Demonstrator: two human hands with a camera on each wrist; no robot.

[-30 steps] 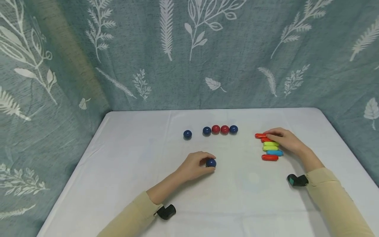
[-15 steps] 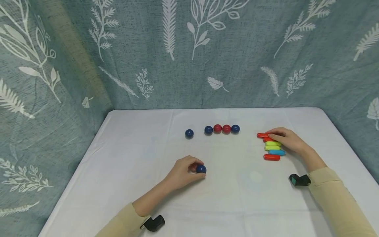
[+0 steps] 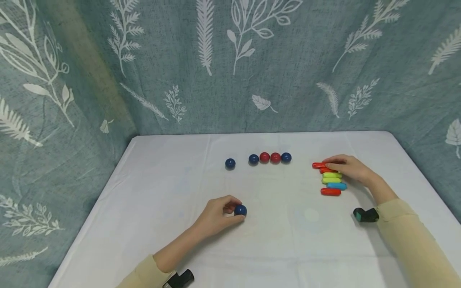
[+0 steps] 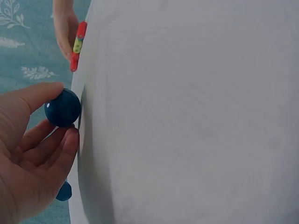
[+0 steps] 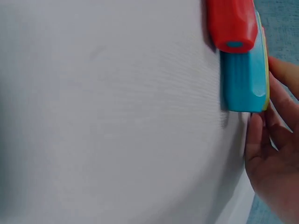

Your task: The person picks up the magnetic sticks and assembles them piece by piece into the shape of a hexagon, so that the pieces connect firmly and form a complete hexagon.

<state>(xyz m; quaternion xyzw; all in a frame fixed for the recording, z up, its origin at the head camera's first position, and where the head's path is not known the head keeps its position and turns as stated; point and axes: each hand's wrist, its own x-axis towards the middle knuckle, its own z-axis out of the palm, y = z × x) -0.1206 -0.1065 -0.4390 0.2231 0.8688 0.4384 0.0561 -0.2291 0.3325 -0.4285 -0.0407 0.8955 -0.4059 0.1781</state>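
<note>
My left hand (image 3: 216, 216) pinches a glossy dark blue ball (image 3: 240, 210) between thumb and fingertips, over the left-middle of the table. In the left wrist view this ball (image 4: 63, 108) sits between the thumb above and the curled fingers below. At the right, my right hand (image 3: 349, 169) holds the farthest red stick (image 3: 318, 165) with thumb and fingers at its right end. Below it lie a second red stick (image 3: 325, 170), two yellow-green sticks (image 3: 331, 178), a blue stick (image 3: 336, 186) and a near red stick (image 3: 330, 192). The right wrist view shows the blue stick (image 5: 245, 81) beside the fingers.
Toward the back, two red balls (image 3: 270, 157) stand between two blue balls in a row. Another blue ball (image 3: 230, 163) lies apart to their left. A white cloth covers the table (image 3: 281, 248); a green leaf-patterned curtain (image 3: 223, 100) hangs behind and at both sides.
My left hand has moved left and toward the near edge, carrying the blue ball. The right hand stays at the far red stick; the balls and sticks on the table keep their places.
</note>
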